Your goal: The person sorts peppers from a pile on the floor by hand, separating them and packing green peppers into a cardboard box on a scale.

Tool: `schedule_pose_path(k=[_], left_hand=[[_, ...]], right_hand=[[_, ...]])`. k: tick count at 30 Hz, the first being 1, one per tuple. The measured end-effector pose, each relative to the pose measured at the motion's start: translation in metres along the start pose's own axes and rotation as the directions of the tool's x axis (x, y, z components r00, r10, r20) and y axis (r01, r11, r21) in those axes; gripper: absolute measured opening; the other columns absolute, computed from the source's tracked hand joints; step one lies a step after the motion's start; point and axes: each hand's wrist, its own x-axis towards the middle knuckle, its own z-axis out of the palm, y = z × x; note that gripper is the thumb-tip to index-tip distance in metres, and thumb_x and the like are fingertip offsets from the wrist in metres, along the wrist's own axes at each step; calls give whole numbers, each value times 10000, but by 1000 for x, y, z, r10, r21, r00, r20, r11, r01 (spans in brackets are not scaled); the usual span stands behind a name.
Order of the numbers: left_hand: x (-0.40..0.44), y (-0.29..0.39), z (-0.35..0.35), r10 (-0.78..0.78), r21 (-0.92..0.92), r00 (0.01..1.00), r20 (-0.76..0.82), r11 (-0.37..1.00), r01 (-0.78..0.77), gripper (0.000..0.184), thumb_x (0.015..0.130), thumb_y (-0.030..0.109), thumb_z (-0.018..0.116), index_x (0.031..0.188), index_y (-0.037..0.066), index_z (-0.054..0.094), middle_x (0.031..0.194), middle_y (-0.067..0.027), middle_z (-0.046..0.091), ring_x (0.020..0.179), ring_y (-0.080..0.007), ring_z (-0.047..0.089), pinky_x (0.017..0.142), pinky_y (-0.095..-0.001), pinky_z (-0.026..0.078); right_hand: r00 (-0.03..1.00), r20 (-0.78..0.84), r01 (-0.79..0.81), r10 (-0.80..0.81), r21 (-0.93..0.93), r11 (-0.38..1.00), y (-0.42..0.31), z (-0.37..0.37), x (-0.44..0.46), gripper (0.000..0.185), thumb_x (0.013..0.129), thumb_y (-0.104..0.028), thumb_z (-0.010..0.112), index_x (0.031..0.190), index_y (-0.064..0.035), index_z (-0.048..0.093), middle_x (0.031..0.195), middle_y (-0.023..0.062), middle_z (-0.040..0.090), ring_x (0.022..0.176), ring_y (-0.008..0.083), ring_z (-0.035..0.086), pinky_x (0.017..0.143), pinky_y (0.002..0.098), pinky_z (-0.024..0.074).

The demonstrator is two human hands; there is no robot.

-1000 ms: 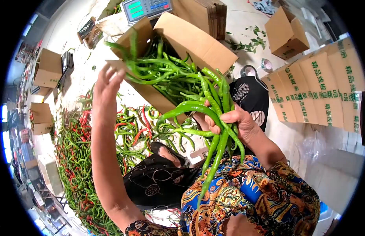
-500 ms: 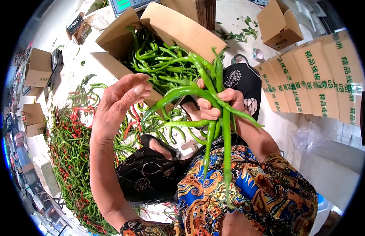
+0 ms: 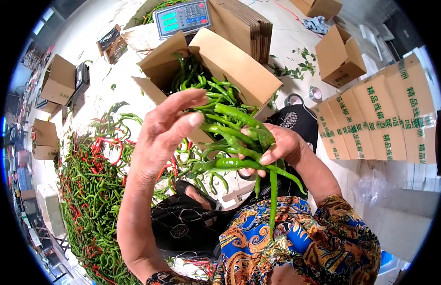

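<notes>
My right hand [image 3: 282, 145] is closed round a bunch of long green chili peppers [image 3: 232, 137], whose tips stick out to both sides of the fingers. To its left, my left hand [image 3: 170, 123] is raised, thumb and fingers apart, with nothing visible in it. Behind both hands an open cardboard box [image 3: 237, 66] holds many green peppers [image 3: 220, 90]; the left hand hides part of it. On the left side lies a large heap of green and red peppers [image 3: 90, 204].
A digital scale [image 3: 182, 19] stands behind the box, beside folded cardboard [image 3: 249, 28]. Printed cartons [image 3: 379, 116] and another open box [image 3: 341, 57] are at the right. Tape rolls [image 3: 294, 99] lie near my knee. Smaller boxes [image 3: 58, 80] stand at the far left.
My left hand has come back from the box's left side, now apart-fingered near the bunch. The peppers in my right hand have shifted and their tips point differently. The view has moved a little.
</notes>
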Motion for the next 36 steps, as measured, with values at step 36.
schedule_pose_path(k=[36], left_hand=[[-36, -69, -40, -311, 633, 878, 363, 774, 12, 245, 889, 215, 653, 996, -1, 693, 841, -174, 707, 738, -260, 683, 712, -364, 533]], right_hand=[[896, -12, 370, -444, 573, 731, -2, -16, 27, 418, 930, -138, 489, 1303, 41, 436, 928, 122, 509, 662, 124, 518, 583, 255, 438]])
